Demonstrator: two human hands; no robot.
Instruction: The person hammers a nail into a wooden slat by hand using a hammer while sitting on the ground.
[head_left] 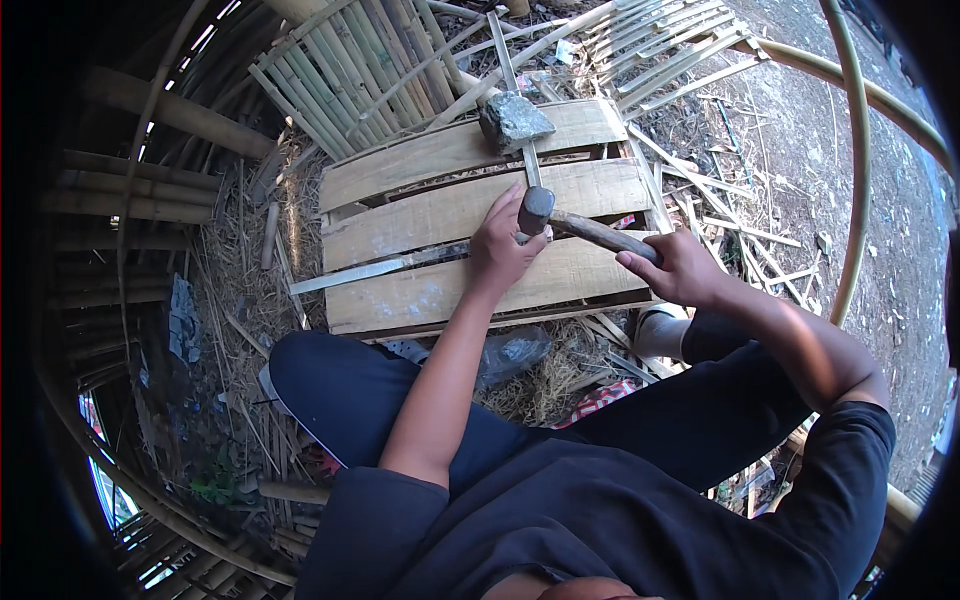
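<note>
The right hand point(682, 268) is closed round the handle of a hammer point(600, 233), its head over the strip point(531, 168); the left hand point(503, 245) curls just beside, its exact grip unclear. The strip runs under a stone point(517, 122) on the slatted table point(390, 232); bamboo sticks point(350, 72) lie beyond.

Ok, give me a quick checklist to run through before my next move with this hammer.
1. Right hand gripping the hammer by its handle: ok.
2. Left hand clear of the hammer head: not ok, fingers are right beside it.
3. Stone lying across the narrow strip: ok.
4. Spot under the hammer head visible: not ok, the head covers it.
5. Left hand's grip on the strip: cannot tell, partly hidden.
</note>
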